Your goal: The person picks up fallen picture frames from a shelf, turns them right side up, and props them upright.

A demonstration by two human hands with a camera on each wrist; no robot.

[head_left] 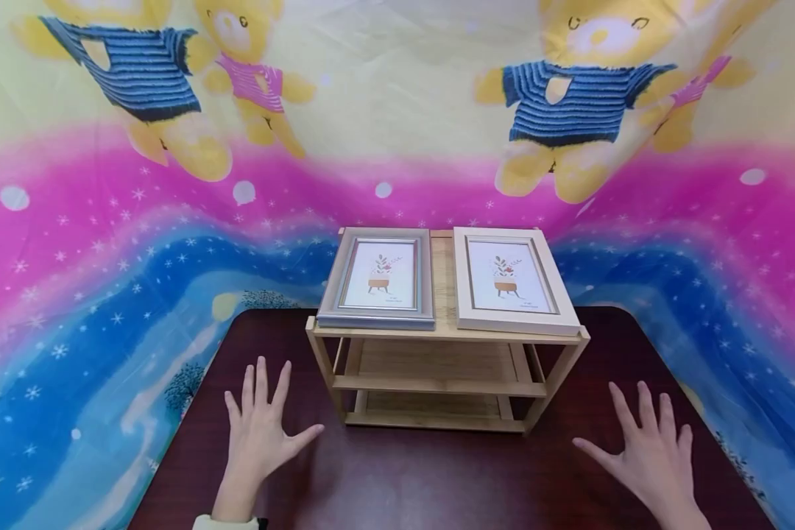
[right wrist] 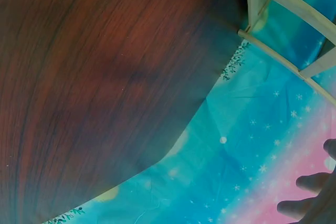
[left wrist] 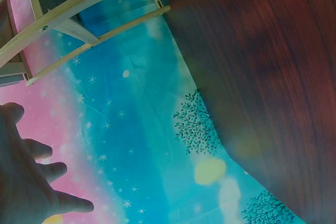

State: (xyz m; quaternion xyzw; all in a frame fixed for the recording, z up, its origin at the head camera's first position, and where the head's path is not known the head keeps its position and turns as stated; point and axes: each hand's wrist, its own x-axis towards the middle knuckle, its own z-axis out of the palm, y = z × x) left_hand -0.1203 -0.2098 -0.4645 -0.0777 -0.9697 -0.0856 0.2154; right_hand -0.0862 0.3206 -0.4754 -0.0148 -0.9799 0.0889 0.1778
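Observation:
My left hand (head_left: 260, 436) hovers over the table's left part with its fingers spread, holding nothing. On the other side my right hand (head_left: 651, 458) is spread out the same way, also holding nothing. Between and beyond them stands a light wooden shelf rack (head_left: 430, 384) with open tiers. Two picture frames lie on its top: a silver-grey frame (head_left: 376, 321) on the left and a white frame (head_left: 518, 321) on the right. Each shows a print of a potted plant. Neither hand touches the rack. Fingers of both hands show at the edges of the wrist views.
The dark reddish-brown table (head_left: 411, 478) has rounded far corners. Behind and beside it hangs a colourful cloth (head_left: 397, 96) printed with bears, snowflakes and blue and pink bands. The rack stands near the table's far edge.

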